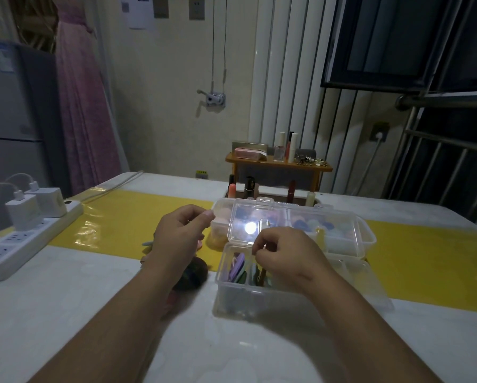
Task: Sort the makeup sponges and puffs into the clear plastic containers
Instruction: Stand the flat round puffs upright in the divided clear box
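Though clear, glossy plastic containers (pixel 259 297)

You are in a lived-in room of a home, grey fridge (pixel 13 106) to your left, pink dress (pixel 85 120) hanging beside it, power strip (pixel 19 243) with phone chargers on your table (pixel 66 299), small wooden shelf (pixel 278 167) of cosmetics by the barred window (pixel 436 167).

One wide-angle view, from a camera worn on the person's head, faces forward and down across a white table (pixel 52 313). The near clear container (pixel 259 299) lies close under the lens, just right of centre. Both arms (pixel 121 313) reach toward it from the bottom edge. Beyond it, the far wall (pixel 162 106) fills the upper frame.
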A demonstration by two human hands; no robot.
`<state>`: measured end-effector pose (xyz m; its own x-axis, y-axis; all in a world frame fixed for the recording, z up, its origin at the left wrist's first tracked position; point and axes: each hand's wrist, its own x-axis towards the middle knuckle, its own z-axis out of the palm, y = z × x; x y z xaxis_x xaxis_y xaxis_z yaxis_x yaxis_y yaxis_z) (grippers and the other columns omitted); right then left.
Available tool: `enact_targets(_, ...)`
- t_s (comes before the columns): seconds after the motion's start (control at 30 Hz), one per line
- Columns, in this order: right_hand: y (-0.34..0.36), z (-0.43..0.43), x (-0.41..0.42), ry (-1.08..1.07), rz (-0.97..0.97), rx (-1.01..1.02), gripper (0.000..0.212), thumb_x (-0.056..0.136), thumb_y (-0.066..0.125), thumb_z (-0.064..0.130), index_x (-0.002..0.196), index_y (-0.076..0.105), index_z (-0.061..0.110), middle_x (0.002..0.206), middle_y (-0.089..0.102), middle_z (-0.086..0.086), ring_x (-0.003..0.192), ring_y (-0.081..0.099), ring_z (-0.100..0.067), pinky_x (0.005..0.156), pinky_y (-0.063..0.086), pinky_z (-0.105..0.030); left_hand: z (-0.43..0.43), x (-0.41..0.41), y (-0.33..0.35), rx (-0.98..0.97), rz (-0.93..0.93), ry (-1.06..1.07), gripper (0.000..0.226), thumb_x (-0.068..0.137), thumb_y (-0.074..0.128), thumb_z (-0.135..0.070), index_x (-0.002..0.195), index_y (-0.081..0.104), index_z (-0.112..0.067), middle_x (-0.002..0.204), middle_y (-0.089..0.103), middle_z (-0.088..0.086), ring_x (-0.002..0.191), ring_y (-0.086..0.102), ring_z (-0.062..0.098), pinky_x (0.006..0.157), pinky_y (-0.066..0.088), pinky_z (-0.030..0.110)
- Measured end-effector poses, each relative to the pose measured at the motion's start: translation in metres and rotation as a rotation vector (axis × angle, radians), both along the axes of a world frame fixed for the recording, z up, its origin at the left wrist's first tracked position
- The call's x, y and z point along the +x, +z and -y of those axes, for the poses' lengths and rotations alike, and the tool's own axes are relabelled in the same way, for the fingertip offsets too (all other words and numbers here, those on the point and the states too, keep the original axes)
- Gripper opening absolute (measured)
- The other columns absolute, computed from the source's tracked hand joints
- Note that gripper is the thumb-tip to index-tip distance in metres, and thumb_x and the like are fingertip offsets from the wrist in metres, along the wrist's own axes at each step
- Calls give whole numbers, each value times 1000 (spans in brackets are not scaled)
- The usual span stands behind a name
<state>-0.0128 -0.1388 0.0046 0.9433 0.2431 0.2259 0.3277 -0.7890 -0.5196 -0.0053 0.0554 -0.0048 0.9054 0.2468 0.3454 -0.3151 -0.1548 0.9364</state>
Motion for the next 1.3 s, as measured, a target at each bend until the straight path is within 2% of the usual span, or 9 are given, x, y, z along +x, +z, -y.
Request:
enact_targets(0.2,-1,0,1,6,5,28,17,84,56,21,85,71,29,83,66,11,82,61,-10,79,59,-40,-5,4,-1,-9,6,19,18,92,63,-13,76,72,-16,65,63,-7,62,53,11,60,41,27)
enact_targets(0.37,-1,0,1,-7,30,71,21,87,54,17,90,74,25,85,67,10,83,61,-10,81,58,-40,-17,16,-9,97,-57,178,25,85,60,-5,79,72,-27,83,69,-5,84,63,21,72,46,31)
enact_targets(0.47,-1,0,0,-14,45,95,21,88,54,16,91,73,25,85,68,10,82,61,-10,80,58,-39,-23,17,-12,354,-148,280,30,79,57,-6,88,71,-32,94,70,-4,92,62,26,70,44,31)
enact_targets(0.57,-1,0,-1,-11,46,104,21,88,55,16,90,73,25,85,67,10,81,61,-9,79,58,-38,-24,17,-12,785,-251,369,35,81,58,-15,106,71,-36,112,67,-2,110,53,28,87,42,36)
enact_targets(0.63,-1,0,-1,-9,46,108,20,89,55,16,91,73,25,85,67,10,81,61,-9,79,58,-37,-23,16,-13,1010,-297,396,36,86,56,-23,116,68,-40,119,62,-1,115,50,29,89,39,37)
enact_targets(0.8,0,0,-2,-3,52,112,19,89,55,16,91,72,25,84,67,9,80,60,-9,77,57,-34,-23,16,-18,1261,-338,397,32,94,49,-31,123,63,-39,118,55,0,113,46,27,84,34,36)
enact_targets(0.93,0,0,-3,-1,48,117,19,89,55,16,90,71,26,84,66,10,80,60,-9,76,56,-33,-22,15,-17,1262,-285,430,29,94,51,-34,119,65,-39,114,59,-2,111,49,26,82,33,35)
enact_targets(1.13,1,0,-4,4,45,119,20,90,54,15,92,72,24,86,66,8,82,60,-9,76,55,-31,-19,12,-11,1104,-204,409,25,91,52,-23,105,70,-32,105,68,-2,104,56,26,82,37,34)
enact_targets(1.3,1,0,-3,3,47,124,19,90,55,15,92,72,23,86,66,9,82,59,-9,76,56,-32,-21,15,-17,956,-185,299,19,87,58,-17,100,71,-21,99,66,4,93,56,25,73,45,33)
